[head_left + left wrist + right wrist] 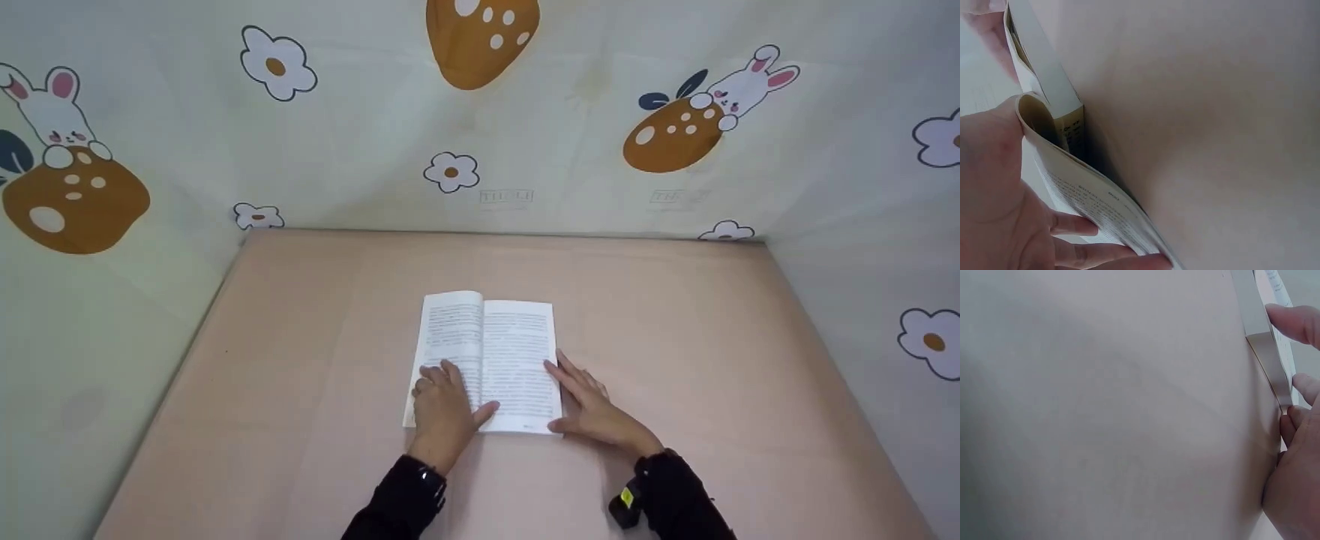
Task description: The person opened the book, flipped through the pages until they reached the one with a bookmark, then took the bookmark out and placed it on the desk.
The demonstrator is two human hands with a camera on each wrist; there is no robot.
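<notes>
An open book with printed pages lies on the table, its left pages bowing up beside the gutter. My left hand rests on the lower left page, with the thumb reaching across the gutter onto the right page. In the left wrist view, the fingers of that hand spread over the print toward the page's outer edge. At the book's right side is my right hand. Its thumb and index finger touch the right page, while the other fingers lie along the side of the page block, partly hidden.
A pinkish-beige cloth covers the table around the book. Pale wall sheeting with rabbit and flower prints rises at the back and both sides. A small black device with a yellow mark sits at the right wrist.
</notes>
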